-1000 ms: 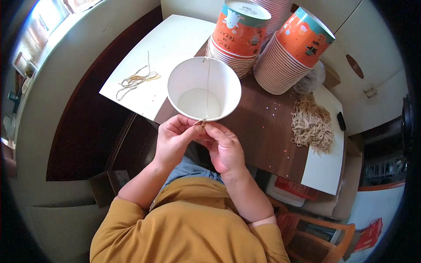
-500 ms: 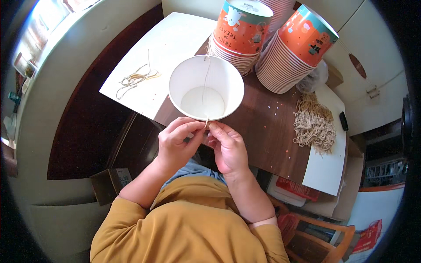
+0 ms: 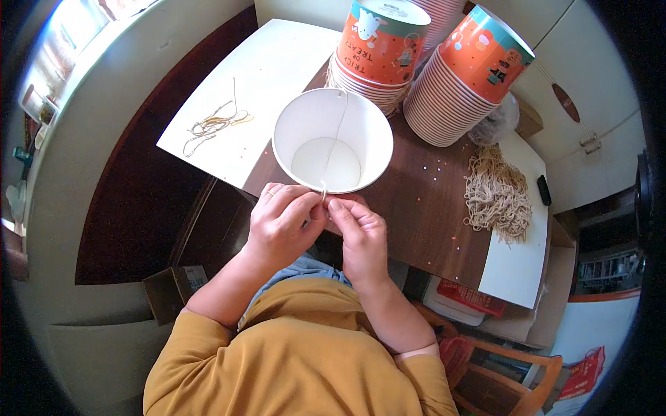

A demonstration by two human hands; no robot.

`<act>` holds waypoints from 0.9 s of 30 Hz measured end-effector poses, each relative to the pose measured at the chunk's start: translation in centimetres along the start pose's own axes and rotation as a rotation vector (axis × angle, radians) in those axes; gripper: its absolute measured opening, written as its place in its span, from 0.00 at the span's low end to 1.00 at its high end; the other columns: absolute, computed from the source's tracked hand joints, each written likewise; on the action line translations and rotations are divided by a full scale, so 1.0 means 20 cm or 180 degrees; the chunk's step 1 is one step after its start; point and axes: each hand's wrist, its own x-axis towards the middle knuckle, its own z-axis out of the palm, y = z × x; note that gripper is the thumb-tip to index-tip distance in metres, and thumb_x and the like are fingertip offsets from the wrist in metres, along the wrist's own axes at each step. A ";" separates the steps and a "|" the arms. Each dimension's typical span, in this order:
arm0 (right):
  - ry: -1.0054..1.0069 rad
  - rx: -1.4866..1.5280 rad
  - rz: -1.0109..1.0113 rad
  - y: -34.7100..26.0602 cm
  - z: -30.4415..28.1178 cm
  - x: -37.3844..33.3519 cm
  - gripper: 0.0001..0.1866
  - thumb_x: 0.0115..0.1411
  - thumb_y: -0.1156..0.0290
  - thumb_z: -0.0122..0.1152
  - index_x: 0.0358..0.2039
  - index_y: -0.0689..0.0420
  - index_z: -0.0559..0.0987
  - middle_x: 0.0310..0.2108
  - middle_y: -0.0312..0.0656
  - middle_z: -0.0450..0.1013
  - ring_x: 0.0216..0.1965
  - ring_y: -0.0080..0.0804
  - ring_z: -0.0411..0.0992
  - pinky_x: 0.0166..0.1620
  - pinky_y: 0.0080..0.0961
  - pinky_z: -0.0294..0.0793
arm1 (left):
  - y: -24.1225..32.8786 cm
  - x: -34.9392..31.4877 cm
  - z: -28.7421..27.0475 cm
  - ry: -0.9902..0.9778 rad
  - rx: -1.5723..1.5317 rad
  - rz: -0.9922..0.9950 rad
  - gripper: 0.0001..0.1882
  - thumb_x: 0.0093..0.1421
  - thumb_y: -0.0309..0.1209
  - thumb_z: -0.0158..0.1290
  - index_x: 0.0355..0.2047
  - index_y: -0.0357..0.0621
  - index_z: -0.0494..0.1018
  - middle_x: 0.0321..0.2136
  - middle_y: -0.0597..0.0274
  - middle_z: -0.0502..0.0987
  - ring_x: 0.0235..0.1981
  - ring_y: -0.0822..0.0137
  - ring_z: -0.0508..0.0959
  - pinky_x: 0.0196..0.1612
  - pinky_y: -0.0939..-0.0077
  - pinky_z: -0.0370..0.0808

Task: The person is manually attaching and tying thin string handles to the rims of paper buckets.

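I note left hand (image 3: 283,223) and right hand (image 3: 361,239) pinching the cord (image 3: 324,195) at the near rim of the white tub (image 3: 295,128), and advise light, even tension to spare its edge.

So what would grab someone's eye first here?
Probably the big white bucket in the middle, with the left hand and right hand pinching string at its near rim. Next might come the bright orange-and-teal buckets stacked upside down behind it, then the tangled heap of cream yarn on the right side of the table.
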 end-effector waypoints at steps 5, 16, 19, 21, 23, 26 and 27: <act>-0.0135 0.1187 0.1021 0.02 -0.04 0.06 0.09 0.59 0.66 0.60 0.36 0.55 0.81 0.30 0.29 0.76 0.30 0.15 0.69 0.34 0.16 0.65 | -0.03 -0.01 0.03 0.0095 -0.0088 0.0266 0.13 0.39 0.17 0.60 0.27 0.42 0.74 0.26 0.62 0.76 0.25 0.64 0.76 0.30 0.72 0.70; -0.0188 0.1475 0.1175 0.04 -0.04 0.09 0.08 0.61 0.65 0.57 0.37 0.53 0.79 0.30 0.28 0.74 0.28 0.15 0.67 0.32 0.15 0.62 | 0.00 -0.05 0.00 0.0176 -0.0975 -0.0488 0.11 0.41 0.14 0.57 0.26 0.40 0.74 0.25 0.60 0.78 0.25 0.66 0.78 0.30 0.76 0.74; -0.0244 0.1458 0.1035 0.06 -0.05 0.10 0.08 0.63 0.65 0.56 0.37 0.55 0.78 0.31 0.30 0.74 0.30 0.17 0.68 0.34 0.16 0.65 | 0.01 -0.04 -0.02 -0.0082 -0.1247 -0.0871 0.08 0.45 0.15 0.57 0.27 0.37 0.75 0.25 0.58 0.78 0.26 0.67 0.78 0.31 0.77 0.75; -0.0292 0.1420 0.0978 0.06 -0.05 0.11 0.09 0.64 0.65 0.55 0.37 0.56 0.78 0.32 0.32 0.74 0.31 0.18 0.68 0.35 0.17 0.67 | 0.01 -0.04 -0.03 -0.0174 -0.1514 -0.1024 0.06 0.48 0.16 0.57 0.27 0.37 0.76 0.26 0.57 0.78 0.28 0.68 0.79 0.31 0.77 0.75; -0.0195 0.1069 0.1010 0.02 -0.04 0.11 0.09 0.64 0.66 0.54 0.36 0.58 0.77 0.32 0.34 0.74 0.34 0.21 0.70 0.40 0.20 0.70 | 0.00 -0.03 -0.03 -0.0088 -0.1578 -0.1114 0.05 0.49 0.17 0.58 0.28 0.36 0.76 0.27 0.56 0.78 0.29 0.67 0.79 0.32 0.78 0.75; -0.0137 0.0166 0.0305 -0.04 -0.05 0.10 0.10 0.65 0.68 0.54 0.37 0.62 0.76 0.33 0.35 0.75 0.35 0.23 0.71 0.43 0.22 0.72 | 0.00 -0.01 -0.06 0.0031 -0.1726 -0.1296 0.05 0.51 0.19 0.59 0.29 0.37 0.77 0.28 0.56 0.78 0.31 0.67 0.78 0.32 0.78 0.75; 0.0084 -0.0234 -0.0091 -0.04 -0.06 0.09 0.09 0.63 0.70 0.55 0.38 0.63 0.75 0.36 0.39 0.74 0.36 0.24 0.71 0.42 0.22 0.72 | 0.01 0.02 -0.07 0.0023 -0.1433 -0.1170 0.05 0.51 0.19 0.59 0.29 0.37 0.77 0.28 0.57 0.77 0.30 0.67 0.78 0.32 0.78 0.75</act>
